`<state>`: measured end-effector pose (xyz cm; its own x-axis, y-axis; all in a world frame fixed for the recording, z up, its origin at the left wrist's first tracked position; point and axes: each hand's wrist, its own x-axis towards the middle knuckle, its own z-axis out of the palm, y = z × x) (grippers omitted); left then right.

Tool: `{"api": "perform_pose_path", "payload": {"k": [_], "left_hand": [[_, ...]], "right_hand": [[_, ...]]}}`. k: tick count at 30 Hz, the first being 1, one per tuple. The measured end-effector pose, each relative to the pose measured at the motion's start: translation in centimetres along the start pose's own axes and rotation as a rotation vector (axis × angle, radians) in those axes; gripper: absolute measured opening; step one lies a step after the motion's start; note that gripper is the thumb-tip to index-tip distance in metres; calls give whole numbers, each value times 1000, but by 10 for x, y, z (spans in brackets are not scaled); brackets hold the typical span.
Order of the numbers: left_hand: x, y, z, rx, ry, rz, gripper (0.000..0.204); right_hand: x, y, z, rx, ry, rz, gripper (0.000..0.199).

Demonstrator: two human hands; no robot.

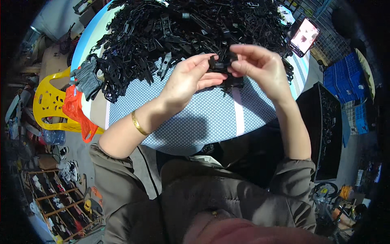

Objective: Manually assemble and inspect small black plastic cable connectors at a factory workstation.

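Head view: left hand [187,77] and right hand [260,67] meet above the tabletop [203,118] near its front edge, fingers of both clamped on a small black plastic part [221,65]; heap of black parts [183,28] behind, phone [304,36] at right edge

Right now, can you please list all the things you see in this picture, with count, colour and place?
black plastic part: one, black, held between both hands above the table
pile of plastic parts: too many to count, black, far half of the table
table: one, round, blue dotted cover, centre
phone: one, screen lit, right edge of the table
chair: one, yellow, left of the table
bag: one, orange, by the chair
crates: several, blue, far right
bracelet: one, gold, left wrist
left hand: gripping the part
right hand: gripping the part
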<state>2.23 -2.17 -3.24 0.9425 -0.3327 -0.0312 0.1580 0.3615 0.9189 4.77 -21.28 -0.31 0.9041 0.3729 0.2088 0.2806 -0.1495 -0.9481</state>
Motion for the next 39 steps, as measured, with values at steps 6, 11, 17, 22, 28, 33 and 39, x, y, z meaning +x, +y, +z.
{"api": "perform_pose_path", "payload": {"k": [6,11,17,22,28,33,39], "left_hand": [[-2,-4,4,24,78,-4,36],[-1,-6,2,65,76,-6,36],[-1,-11,1,69,95,25,37],[-5,-8,3,131,98,80,37],[-6,-1,4,192,76,28,38],[-9,-1,3,232,-13,157,40],[-11,5,5,264,-166,86,42]], "right_hand": [[-17,7,2,-127,48,-41,29],[-20,7,1,-285,54,-100,28],[-23,5,7,-304,47,-178,27],[-24,3,8,-334,39,-249,28],[-19,8,5,-310,74,-262,30],[-17,11,-5,-58,-173,50,29],[-24,11,-10,56,-144,83,26]]}}
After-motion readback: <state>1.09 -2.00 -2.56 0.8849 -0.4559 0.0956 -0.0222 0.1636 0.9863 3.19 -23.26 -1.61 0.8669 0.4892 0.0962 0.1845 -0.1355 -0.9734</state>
